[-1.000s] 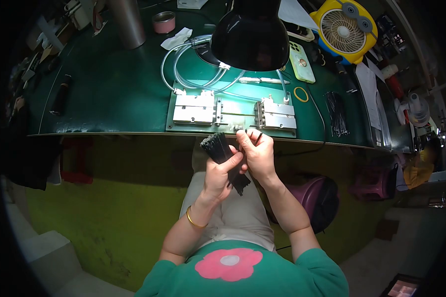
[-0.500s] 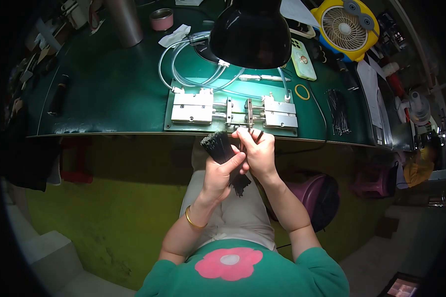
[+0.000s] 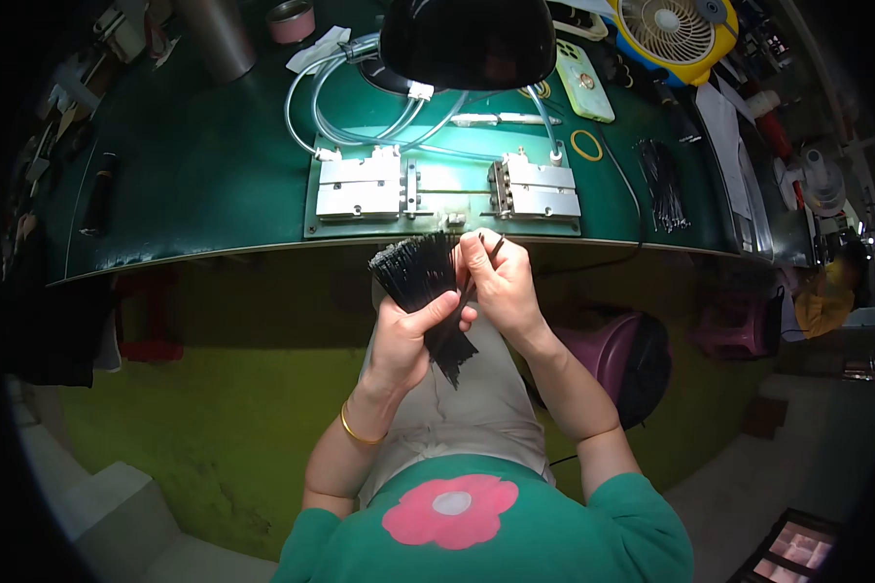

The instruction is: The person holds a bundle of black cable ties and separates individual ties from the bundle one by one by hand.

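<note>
My left hand [image 3: 403, 340] is closed around a thick bundle of thin black wires [image 3: 416, 270], its upper ends fanned out and its lower ends sticking out below the palm. My right hand [image 3: 504, 287] is beside the bundle's right side, with thumb and fingers pinched on a few black wires separated from the rest. Just beyond both hands, at the table's front edge, lies a metal plate with two silver pneumatic cylinders, a left one [image 3: 360, 188] and a right one [image 3: 542, 189]. Their jaw blocks stand apart, facing each other.
Clear air hoses [image 3: 313, 115] loop behind the fixture, under a black lamp [image 3: 467, 44]. A second bundle of black wires [image 3: 663, 187] lies right, near a yellow rubber ring [image 3: 585, 146], a phone [image 3: 583, 83] and a fan [image 3: 671, 37]. A black cylindrical object [image 3: 99, 194] lies left.
The fixture's jaw blocks have moved farther apart. The wire bundle is fanned wider, and both hands have shifted slightly left in view. The camera view has also shifted.
</note>
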Motion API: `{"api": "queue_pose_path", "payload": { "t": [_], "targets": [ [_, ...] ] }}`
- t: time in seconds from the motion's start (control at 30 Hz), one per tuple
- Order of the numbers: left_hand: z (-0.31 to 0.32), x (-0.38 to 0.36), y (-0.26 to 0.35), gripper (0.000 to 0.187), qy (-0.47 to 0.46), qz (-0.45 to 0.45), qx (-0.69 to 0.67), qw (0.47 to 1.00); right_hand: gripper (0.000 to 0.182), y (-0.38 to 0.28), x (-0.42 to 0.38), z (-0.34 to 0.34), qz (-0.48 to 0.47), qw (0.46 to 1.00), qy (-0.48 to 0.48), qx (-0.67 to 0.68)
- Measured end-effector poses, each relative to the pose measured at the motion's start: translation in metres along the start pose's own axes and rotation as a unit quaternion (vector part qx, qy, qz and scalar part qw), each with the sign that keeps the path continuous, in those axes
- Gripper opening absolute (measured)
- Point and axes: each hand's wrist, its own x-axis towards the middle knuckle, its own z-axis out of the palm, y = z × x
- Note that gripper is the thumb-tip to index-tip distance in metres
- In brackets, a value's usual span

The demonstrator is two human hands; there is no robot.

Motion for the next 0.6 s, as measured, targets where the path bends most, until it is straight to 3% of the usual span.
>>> {"api": "queue_pose_path", "payload": {
  "t": [0.6],
  "targets": [
    [-0.002, 0.013, -0.011, 0.016, -0.005, 0.022, 0.005, 1.0, 0.018, -0.008, 0.005, 0.005, 0.021, 0.996, 0.059, -0.061]
  ]
}}
